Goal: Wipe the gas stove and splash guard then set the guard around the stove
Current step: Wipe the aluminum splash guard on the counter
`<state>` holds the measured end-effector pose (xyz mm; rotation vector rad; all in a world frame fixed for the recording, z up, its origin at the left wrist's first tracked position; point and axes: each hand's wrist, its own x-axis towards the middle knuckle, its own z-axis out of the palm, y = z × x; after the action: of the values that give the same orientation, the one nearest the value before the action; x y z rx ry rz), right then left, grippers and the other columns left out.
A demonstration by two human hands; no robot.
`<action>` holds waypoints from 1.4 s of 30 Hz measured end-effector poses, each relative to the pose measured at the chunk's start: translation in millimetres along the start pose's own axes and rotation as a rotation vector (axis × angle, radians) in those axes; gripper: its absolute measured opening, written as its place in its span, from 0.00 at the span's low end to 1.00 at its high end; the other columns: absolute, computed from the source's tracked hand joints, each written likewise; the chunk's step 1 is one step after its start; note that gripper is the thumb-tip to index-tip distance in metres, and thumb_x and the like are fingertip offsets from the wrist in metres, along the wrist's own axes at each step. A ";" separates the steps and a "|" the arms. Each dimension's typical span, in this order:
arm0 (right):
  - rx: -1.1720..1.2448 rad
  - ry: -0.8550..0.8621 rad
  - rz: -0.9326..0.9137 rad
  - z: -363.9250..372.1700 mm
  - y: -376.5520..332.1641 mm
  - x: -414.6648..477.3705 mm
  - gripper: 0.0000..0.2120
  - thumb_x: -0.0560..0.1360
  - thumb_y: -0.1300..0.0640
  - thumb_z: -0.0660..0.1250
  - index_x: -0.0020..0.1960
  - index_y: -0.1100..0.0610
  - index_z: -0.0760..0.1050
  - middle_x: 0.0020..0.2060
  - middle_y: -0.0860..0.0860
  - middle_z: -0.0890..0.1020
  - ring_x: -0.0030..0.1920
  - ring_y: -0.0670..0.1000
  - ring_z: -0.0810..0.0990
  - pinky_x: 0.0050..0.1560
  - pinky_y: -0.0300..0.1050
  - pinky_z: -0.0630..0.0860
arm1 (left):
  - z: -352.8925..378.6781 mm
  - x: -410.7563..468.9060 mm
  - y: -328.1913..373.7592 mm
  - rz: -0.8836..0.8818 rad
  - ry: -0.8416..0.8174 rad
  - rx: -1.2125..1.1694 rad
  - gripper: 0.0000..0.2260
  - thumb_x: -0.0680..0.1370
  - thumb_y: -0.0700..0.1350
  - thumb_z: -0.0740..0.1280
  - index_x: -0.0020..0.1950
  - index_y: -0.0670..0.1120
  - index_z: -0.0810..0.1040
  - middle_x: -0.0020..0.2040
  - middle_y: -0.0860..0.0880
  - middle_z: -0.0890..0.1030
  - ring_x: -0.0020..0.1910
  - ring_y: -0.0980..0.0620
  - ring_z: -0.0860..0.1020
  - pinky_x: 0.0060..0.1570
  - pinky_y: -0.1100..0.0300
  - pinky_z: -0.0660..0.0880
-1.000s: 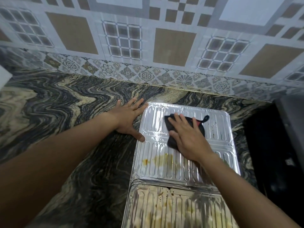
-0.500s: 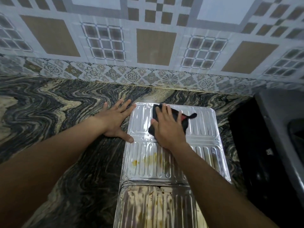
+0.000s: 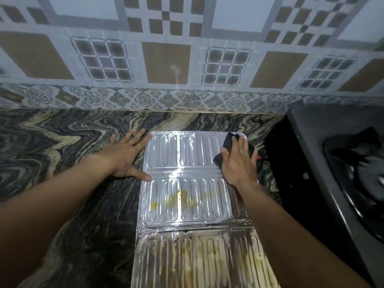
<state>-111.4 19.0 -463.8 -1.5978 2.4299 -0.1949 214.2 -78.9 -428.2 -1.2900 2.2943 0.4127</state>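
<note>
On the guard, far right corner: right hand lies flat, fingers straight, pressing a black cloth down.
Guard: unfolded flat on the counter, stove to its right, apart from it.
Left hand: spread, grasping nothing, at the guard's left edge, thumb touching the rim.
Stains: yellow, nearer than the cloth.
Risk: the sheet looks thin and only a thumb steadies it, so a hard stroke could slide or buckle it, and the stains might get skipped.

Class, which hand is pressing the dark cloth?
The right hand, on the cloth at the far corner of the splash guard; the left hand holds nothing.
</note>
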 end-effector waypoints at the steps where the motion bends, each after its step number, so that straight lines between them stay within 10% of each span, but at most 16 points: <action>1: 0.013 0.002 0.013 0.9 -1.0 -7.9 0.29 0.84 0.44 0.45 0.81 0.57 0.49 0.81 0.54 0.47 0.80 0.50 0.41 0.77 0.60 0.37 | 0.1 0.0 0.0 -0.001 -0.002 0.002 0.64 0.58 0.82 0.63 0.78 0.57 0.29 0.79 0.53 0.30 0.79 0.47 0.33 0.73 0.33 0.44; 28: -0.023 -0.198 -0.624 30.0 -110.4 -42.1 0.29 0.84 0.42 0.42 0.81 0.53 0.45 0.81 0.51 0.44 0.79 0.47 0.38 0.76 0.59 0.33 | 10.5 -31.9 14.4 0.051 0.045 0.025 0.51 0.69 0.78 0.55 0.80 0.55 0.33 0.79 0.50 0.30 0.79 0.46 0.35 0.76 0.36 0.41; 42: -0.025 -0.252 -0.738 17.5 -100.7 -86.2 0.27 0.85 0.45 0.45 0.81 0.52 0.48 0.80 0.47 0.45 0.79 0.47 0.39 0.76 0.55 0.31 | 26.0 -46.9 19.7 -0.008 -0.068 -0.057 0.66 0.57 0.78 0.69 0.78 0.58 0.29 0.76 0.54 0.27 0.77 0.47 0.29 0.74 0.33 0.38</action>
<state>15.3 58.3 -447.3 -2.2973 1.5776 -0.0707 224.8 -22.8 -424.3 -1.2920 2.2347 0.5154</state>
